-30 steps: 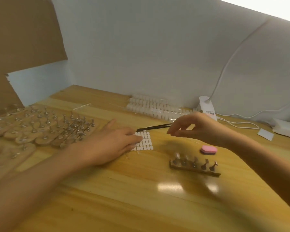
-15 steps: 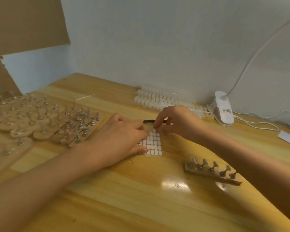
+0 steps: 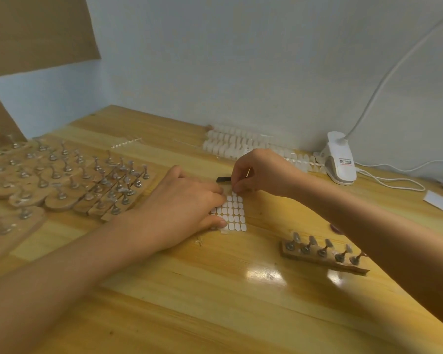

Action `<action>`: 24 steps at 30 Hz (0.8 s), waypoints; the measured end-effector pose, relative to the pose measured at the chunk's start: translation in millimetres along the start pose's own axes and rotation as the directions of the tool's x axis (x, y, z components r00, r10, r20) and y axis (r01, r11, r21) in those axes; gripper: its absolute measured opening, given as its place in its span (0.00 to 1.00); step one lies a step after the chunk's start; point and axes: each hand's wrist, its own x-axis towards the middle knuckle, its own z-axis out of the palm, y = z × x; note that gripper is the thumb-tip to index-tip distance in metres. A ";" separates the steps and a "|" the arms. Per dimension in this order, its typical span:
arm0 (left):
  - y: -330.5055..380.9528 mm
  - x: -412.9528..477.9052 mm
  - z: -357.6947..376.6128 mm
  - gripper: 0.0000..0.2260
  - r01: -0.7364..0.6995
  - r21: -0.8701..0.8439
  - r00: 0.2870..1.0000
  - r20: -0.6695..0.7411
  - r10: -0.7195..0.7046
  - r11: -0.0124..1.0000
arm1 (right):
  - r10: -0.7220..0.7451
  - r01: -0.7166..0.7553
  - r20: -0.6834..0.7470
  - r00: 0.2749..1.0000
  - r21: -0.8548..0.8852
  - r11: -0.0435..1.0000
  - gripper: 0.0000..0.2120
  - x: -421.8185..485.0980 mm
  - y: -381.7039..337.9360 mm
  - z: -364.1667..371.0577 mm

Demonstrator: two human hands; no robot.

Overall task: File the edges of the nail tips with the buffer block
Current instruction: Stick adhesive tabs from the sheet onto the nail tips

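Observation:
A sheet of white oval stickers (image 3: 235, 213) lies mid-table. My left hand (image 3: 187, 208) rests flat on the sheet's left side, fingers fairly straight. My right hand (image 3: 261, 172) pinches black tweezers (image 3: 223, 179) at the sheet's top edge, fingertips down on the stickers. A wooden strip holding several nail tips on metal stands (image 3: 322, 251) sits to the right, under my right forearm. Only a dark pink sliver of the buffer block (image 3: 335, 229) shows beside that forearm.
Many wooden holders with metal stands (image 3: 62, 180) crowd the table's left side. Strips of clear nail tips (image 3: 230, 144) lie along the back wall. A white clip lamp (image 3: 339, 159) with its cable stands at back right, near a white card (image 3: 436, 200).
My right hand came down from above the table with the tweezers onto the sheet's top edge. The view shifted, and my forearm now hides most of the pink buffer block.

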 end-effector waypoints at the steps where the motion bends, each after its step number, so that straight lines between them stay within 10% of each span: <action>1: -0.3 -0.1 -0.3 0.22 0.000 -0.002 1.000 0.000 0.000 1.000 | -0.002 0.003 0.004 1.000 -0.012 1.000 0.06 0.1 -0.1 0.4; 16: 0.9 -1.5 0.7 0.23 0.015 -0.016 1.000 -0.017 -0.015 1.000 | -0.029 0.028 0.005 1.000 0.175 0.984 0.06 -16.5 3.8 -4.2; 24: -3.3 0.4 7.4 0.22 0.158 -0.140 0.977 -0.124 -0.175 0.978 | 0.188 -0.094 -0.024 0.982 0.801 0.592 0.03 -98.1 34.2 -40.4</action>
